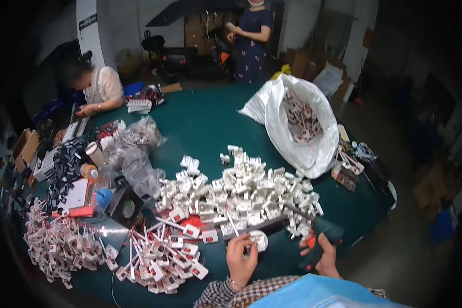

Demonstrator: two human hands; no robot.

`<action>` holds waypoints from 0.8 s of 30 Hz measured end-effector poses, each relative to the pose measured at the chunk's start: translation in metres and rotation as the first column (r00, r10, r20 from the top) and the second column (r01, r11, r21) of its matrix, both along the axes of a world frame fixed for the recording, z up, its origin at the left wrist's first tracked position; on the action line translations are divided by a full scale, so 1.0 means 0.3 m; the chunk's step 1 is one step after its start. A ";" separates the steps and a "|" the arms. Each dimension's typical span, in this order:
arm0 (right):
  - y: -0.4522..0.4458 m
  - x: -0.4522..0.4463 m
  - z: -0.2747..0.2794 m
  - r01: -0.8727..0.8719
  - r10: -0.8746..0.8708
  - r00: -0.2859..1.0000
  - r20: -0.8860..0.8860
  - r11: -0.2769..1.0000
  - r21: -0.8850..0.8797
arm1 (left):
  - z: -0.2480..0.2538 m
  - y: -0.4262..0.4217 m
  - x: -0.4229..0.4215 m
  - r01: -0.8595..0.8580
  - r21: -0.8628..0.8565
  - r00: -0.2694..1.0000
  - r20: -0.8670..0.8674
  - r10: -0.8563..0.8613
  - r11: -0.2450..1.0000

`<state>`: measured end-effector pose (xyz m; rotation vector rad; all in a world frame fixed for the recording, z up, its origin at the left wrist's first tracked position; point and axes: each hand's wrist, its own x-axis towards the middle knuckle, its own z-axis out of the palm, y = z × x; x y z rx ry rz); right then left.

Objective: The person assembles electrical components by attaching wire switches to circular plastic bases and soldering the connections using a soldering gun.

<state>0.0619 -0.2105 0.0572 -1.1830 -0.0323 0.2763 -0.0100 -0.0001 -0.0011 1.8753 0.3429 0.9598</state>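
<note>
At six o'clock, the left hand's grip [241, 263] pinches a white, round-ended plastic piece [261, 241] above the dark green table [205, 115]; at five o'clock, the right hand's grip [326, 259] clasps a dark, pistol-shaped tool [329, 231].

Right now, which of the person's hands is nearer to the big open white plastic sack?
The right. The right hand, gripping a dark handheld tool, is roughly straight below the sack in the picture; the left hand is farther off, below and to its left.

Loose pieces [246, 190] are white; the table [200, 118] green; the tool [329, 231] teal and orange; the sleeve [215, 294] checked.
</note>
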 end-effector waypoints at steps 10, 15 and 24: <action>-0.113 0.034 0.102 0.152 -0.148 0.969 0.197 0.988 -0.008 | -0.014 -0.007 0.009 -0.009 -0.001 1.000 0.018 0.009 1.000; -0.167 0.003 0.228 0.311 -0.252 0.858 0.448 0.948 -0.062 | -0.008 -0.010 0.021 0.008 -0.057 0.999 0.052 -0.005 0.998; -0.133 -0.116 0.089 0.313 -0.318 0.906 0.278 0.948 0.063 | -0.040 -0.015 0.009 0.002 -0.003 0.997 0.079 -0.002 1.000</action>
